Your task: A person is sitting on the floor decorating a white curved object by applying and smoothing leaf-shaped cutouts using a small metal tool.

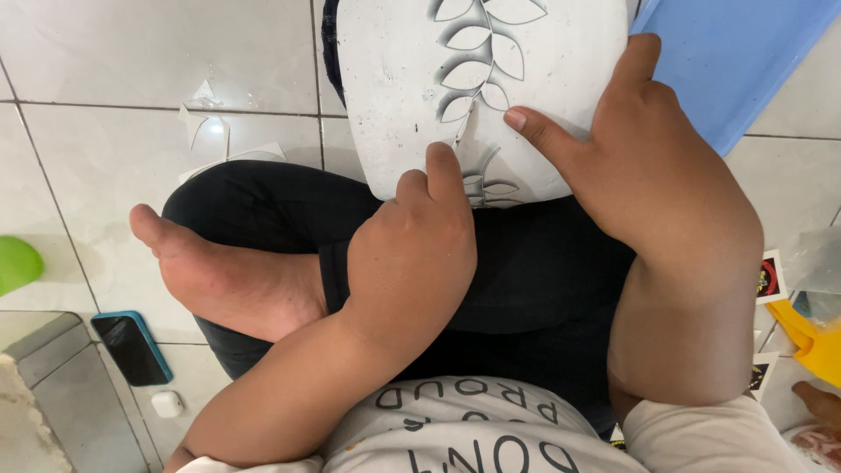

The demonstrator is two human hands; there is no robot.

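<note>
Fingers (442, 166) of the left hand (412, 254) curl and press down on the near edge of a white panel (394, 79) with a leaf stencil pattern (477, 61), gripping nothing. The right hand (653, 171) lies spread on the panel's right side, forefinger stretched toward the leaf stem, thumb up near the far edge. The panel rests on the person's crossed legs (526, 271), its long axis running away from the body, the leaf stem pointing the same way. Paper scraps (215, 131) lie on the tiled floor (105, 166), and a phone (131, 346) lies near the bare foot (228, 280).
</note>
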